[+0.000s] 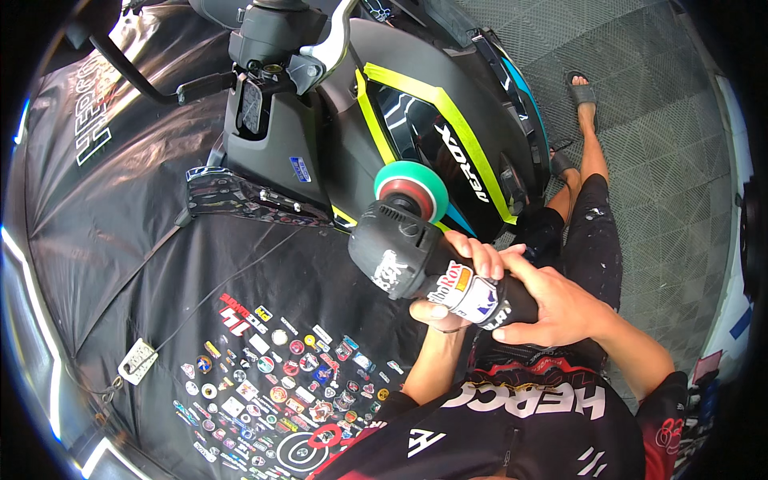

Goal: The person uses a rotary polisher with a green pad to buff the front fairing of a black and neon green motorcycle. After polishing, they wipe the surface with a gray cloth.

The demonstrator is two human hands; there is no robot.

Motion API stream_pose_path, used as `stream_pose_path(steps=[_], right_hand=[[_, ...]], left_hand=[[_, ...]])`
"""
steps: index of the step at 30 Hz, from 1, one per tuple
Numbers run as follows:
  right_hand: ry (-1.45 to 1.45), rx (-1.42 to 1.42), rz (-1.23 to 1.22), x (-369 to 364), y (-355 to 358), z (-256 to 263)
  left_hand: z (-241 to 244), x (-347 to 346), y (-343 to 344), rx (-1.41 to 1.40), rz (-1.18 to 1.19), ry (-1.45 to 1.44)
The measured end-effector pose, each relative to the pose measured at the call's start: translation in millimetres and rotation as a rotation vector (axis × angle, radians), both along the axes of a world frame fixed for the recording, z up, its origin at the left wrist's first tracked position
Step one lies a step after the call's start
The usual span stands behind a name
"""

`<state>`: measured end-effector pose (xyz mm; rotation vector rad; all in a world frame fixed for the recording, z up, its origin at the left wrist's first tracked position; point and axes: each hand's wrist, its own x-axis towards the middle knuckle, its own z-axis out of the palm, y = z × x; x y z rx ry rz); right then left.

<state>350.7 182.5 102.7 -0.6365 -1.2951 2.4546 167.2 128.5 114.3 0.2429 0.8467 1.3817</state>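
A black polisher with stickers on its body is held in both my hands. My left hand wraps around the middle of the body, thumb on the near side and fingers over the far side. Around the rear end is my right hand. The green foam pad on a red backing plate faces a glossy black scooter panel that bears white lettering. Whether the pad touches the panel cannot be told. Yellow-green masking tape borders the panel on matt grey bodywork.
The scooter's handlebar lever and mirror stem rise at the top. A black sheet with many stickers lies at left, crossed by a cord and a white power strip. My sandalled feet stand on grey floor tiles.
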Motion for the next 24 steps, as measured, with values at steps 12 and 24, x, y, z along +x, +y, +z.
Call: stream_pose_path(steps=[12, 24], right_hand=[[0.036, -0.117, -0.220, -11.5, 29.4, 13.4], [0.108, -0.230, -0.328, -17.8, 35.9, 6.7]], left_hand=[[11.4, 16.8, 50.5, -0.023, 0.088, 0.079], [26.2, 18.8, 83.1, -0.162, 0.060, 0.113]])
